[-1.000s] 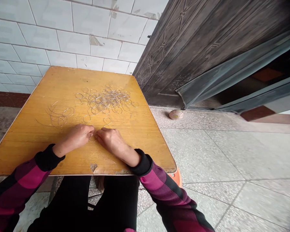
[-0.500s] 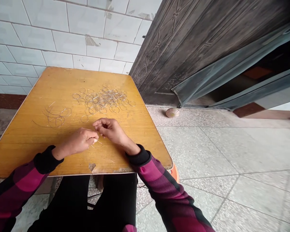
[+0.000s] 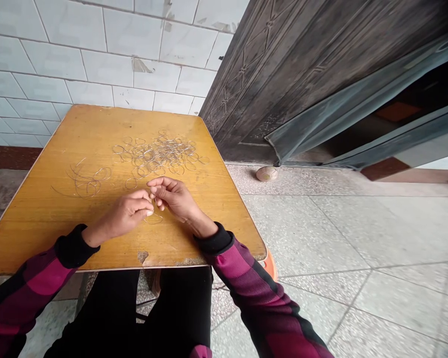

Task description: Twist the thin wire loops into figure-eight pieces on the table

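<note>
My left hand (image 3: 126, 213) and my right hand (image 3: 173, 197) meet over the near middle of a yellow wooden table (image 3: 52, 228). Both pinch a thin wire ring (image 3: 154, 217) between fingertips, just above the tabletop. The right hand is turned palm-up with fingers curled. Beyond the hands lies a heap of several wire rings (image 3: 159, 154). A smaller tangle of bent wires (image 3: 85, 181) lies to the left of it.
A white tiled wall (image 3: 97, 49) stands behind the table. A dark carved door (image 3: 321, 69) stands to the right. A small round object (image 3: 266, 173) lies on the tiled floor by the door. The table's near edge is chipped (image 3: 144, 257). My dark-trousered legs are under it.
My hands have lifted off the tabletop. The right hand turned palm-up and rose slightly toward the ring heap; the left hand followed, and both still pinch the wire ring.
</note>
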Available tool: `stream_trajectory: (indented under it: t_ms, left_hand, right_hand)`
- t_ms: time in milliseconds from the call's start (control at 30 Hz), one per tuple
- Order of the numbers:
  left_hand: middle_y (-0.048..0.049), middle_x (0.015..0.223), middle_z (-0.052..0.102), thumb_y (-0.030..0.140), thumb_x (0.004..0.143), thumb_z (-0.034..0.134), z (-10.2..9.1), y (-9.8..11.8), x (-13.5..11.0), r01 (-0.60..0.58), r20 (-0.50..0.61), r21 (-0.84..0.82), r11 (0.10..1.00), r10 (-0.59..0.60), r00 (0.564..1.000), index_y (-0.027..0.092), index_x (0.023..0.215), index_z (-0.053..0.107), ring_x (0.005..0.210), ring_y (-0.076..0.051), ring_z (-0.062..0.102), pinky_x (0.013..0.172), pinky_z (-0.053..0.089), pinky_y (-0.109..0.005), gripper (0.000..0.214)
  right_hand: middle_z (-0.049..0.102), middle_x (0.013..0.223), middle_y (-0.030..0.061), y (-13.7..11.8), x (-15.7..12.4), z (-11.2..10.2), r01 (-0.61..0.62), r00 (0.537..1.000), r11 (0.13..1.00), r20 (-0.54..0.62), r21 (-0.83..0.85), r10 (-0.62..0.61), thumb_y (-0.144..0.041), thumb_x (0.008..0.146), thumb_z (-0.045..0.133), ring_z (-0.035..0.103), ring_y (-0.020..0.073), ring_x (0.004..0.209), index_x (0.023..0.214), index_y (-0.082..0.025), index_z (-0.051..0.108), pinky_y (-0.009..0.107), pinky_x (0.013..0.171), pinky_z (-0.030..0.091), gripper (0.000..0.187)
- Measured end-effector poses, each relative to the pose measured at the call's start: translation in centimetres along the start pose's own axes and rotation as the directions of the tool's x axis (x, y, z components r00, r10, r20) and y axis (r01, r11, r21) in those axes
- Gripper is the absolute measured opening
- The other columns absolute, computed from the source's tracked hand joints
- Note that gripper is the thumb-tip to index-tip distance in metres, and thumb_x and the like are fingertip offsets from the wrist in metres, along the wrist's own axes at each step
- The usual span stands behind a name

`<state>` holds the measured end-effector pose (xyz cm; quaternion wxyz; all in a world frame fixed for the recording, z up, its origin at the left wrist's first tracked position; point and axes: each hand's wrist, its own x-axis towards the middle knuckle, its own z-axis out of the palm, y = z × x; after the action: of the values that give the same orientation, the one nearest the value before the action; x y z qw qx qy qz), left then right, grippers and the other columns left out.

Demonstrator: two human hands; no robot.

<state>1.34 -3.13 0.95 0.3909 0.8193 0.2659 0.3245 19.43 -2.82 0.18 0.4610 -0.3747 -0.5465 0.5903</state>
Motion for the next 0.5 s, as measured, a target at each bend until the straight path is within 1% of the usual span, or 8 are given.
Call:
stream_trajectory:
  t_ms: [67, 100, 167, 200, 267, 367, 433, 500]
  left_hand:
    - [-0.0028, 0.072, 0.056, 0.025, 0.08, 0.06, -0.4, 0.0, 0.2, 0.153, 0.041, -0.277, 0.949, -0.148, 0.988, 0.017, 0.068, 0.064, 0.066, -0.013, 0.051, 0.061, 0.043, -0.027, 0.015]
    - [-0.0013, 0.067, 0.053, 0.027, 0.077, 0.063, -0.6, -0.1, 0.2, 0.256, 0.098, -0.419, 0.871, -0.237, 0.967, 0.017, 0.068, 0.064, 0.057, -0.01, 0.044, 0.052, 0.038, -0.024, 0.014]
    - [0.0003, 0.064, 0.049, 0.03, 0.072, 0.069, -1.1, -0.4, 0.2, 0.43, 0.239, -0.629, 0.647, -0.366, 0.899, 0.015, 0.071, 0.065, 0.046, -0.005, 0.028, 0.039, 0.022, -0.019, 0.015]
    - [0.0002, 0.065, 0.049, 0.03, 0.069, 0.072, -1.3, -0.6, 0.2, 0.484, 0.3, -0.689, 0.539, -0.396, 0.868, 0.014, 0.073, 0.066, 0.045, -0.003, 0.022, 0.037, 0.015, -0.018, 0.017]
    - [-0.0014, 0.07, 0.053, 0.027, 0.066, 0.076, -1.5, -0.9, 0.2, 0.544, 0.388, -0.745, 0.385, -0.413, 0.824, 0.013, 0.075, 0.067, 0.044, -0.001, 0.019, 0.035, 0.01, -0.016, 0.019]
    - [-0.0036, 0.075, 0.057, 0.025, 0.071, 0.074, -1.6, -1.0, 0.3, 0.549, 0.403, -0.797, 0.253, -0.455, 0.794, 0.011, 0.074, 0.067, 0.043, 0.0, 0.02, 0.033, 0.013, -0.013, 0.016]
    - [-0.0049, 0.077, 0.06, 0.024, 0.075, 0.071, -1.5, -1.0, 0.5, 0.481, 0.326, -0.855, 0.195, -0.52, 0.79, 0.011, 0.076, 0.067, 0.043, 0.0, 0.026, 0.033, 0.017, -0.011, 0.014]
    - [-0.0063, 0.079, 0.063, 0.023, 0.077, 0.069, -1.4, -0.8, 0.6, 0.392, 0.212, -0.898, 0.197, -0.587, 0.781, 0.012, 0.081, 0.068, 0.045, 0.0, 0.034, 0.035, 0.023, -0.01, 0.012]
  right_hand:
    - [0.063, 0.085, 0.0016, -0.4, -0.2, -0.2, 0.122, 0.992, 0.984, -0.003, -0.128, -0.123, -0.04, 0.084, 0.063, 0.056, 0.0074, 0.063, 0.101, -0.019, 0.065, 0.021, 0.056, 0.048, 0.028]
    - [0.064, 0.094, 0.0038, -0.7, -0.3, -0.4, 0.205, 0.978, 0.954, 0.018, -0.218, -0.206, -0.039, 0.085, 0.063, 0.06, 0.0101, 0.075, 0.101, -0.02, 0.067, 0.024, 0.064, 0.051, 0.025]
    - [0.064, 0.108, 0.0064, -1.3, -0.5, -0.5, 0.365, 0.931, 0.855, 0.122, -0.369, -0.345, -0.034, 0.085, 0.064, 0.061, 0.015, 0.096, 0.1, -0.021, 0.07, 0.031, 0.081, 0.051, 0.02]
    - [0.065, 0.108, 0.0068, -1.6, -0.6, -0.6, 0.425, 0.905, 0.807, 0.185, -0.41, -0.382, -0.032, 0.086, 0.063, 0.06, 0.016, 0.101, 0.099, -0.021, 0.071, 0.033, 0.086, 0.05, 0.018]
    - [0.068, 0.097, 0.0064, -1.8, -0.7, -0.6, 0.481, 0.876, 0.76, 0.263, -0.436, -0.404, -0.029, 0.088, 0.062, 0.061, 0.0157, 0.096, 0.096, -0.02, 0.072, 0.033, 0.087, 0.049, 0.016]
    - [0.067, 0.082, 0.0043, -1.5, -0.7, -0.5, 0.389, 0.921, 0.824, 0.197, -0.411, -0.337, -0.033, 0.087, 0.063, 0.063, 0.0123, 0.074, 0.088, -0.016, 0.071, 0.028, 0.072, 0.052, 0.019]
    - [0.065, 0.073, 0.002, -1.0, -0.6, -0.5, 0.241, 0.971, 0.917, 0.086, -0.317, -0.225, -0.039, 0.084, 0.065, 0.06, 0.0097, 0.06, 0.084, -0.015, 0.069, 0.024, 0.06, 0.052, 0.024]
    - [0.062, 0.064, -0.0009, -0.5, -0.2, -0.5, 0.094, 0.995, 0.979, -0.015, -0.182, -0.098, -0.043, 0.079, 0.069, 0.058, 0.008, 0.052, 0.082, -0.014, 0.065, 0.021, 0.051, 0.05, 0.029]
